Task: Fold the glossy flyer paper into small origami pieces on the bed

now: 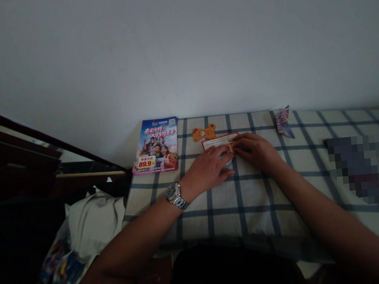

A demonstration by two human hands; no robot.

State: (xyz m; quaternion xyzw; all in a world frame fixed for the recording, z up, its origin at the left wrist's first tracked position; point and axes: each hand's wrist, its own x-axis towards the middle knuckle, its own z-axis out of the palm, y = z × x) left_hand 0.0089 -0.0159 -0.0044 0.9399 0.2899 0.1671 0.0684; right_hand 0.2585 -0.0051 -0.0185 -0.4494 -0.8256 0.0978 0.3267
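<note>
The person's two bare hands meet over a red-edged printed card (210, 144) on a blue-and-white checked cloth (197, 221). The left hand (210, 166), wearing a metal-banded wristwatch (177, 196), lies across the card's lower part, its fingers extended and its thumb set apart. The right hand (255, 151) arches over the card's right end, fingers bent, their tips beside those of the left. Whether either hand grips the card or merely rests on it cannot be told, as the fingers hide the contact. An orange cartoon bear figure (204, 133) lies just above the card's upper left. Farther left is a blue-and-pink leaflet (158, 147) marked 89.9; to the right, near the wall (200, 47), stands a folded, multicoloured paper piece (283, 123).
</note>
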